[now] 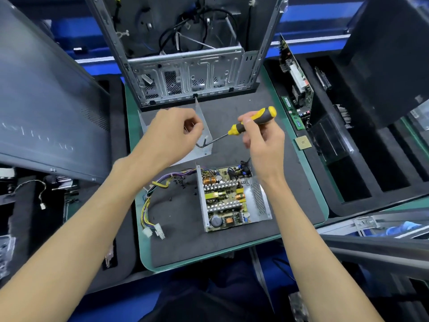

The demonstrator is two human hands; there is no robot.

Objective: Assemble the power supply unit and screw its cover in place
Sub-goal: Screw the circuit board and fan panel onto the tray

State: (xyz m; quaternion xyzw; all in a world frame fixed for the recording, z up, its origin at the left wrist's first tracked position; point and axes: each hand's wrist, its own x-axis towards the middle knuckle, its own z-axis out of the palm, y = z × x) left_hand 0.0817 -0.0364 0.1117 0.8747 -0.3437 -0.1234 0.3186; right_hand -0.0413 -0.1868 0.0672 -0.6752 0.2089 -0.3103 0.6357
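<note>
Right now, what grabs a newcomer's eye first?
The yellow-handled screwdriver, gripped in the right hand at mid-frame, tip toward the left hand. Just below lies the open power supply unit, circuit board exposed, on the dark mat.

cover [199,145] lies behind power supply [232,198], screws [180,182] left.

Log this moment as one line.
right hand grips screwdriver | left hand curled, contents unclear | PSU open | cover off
</note>
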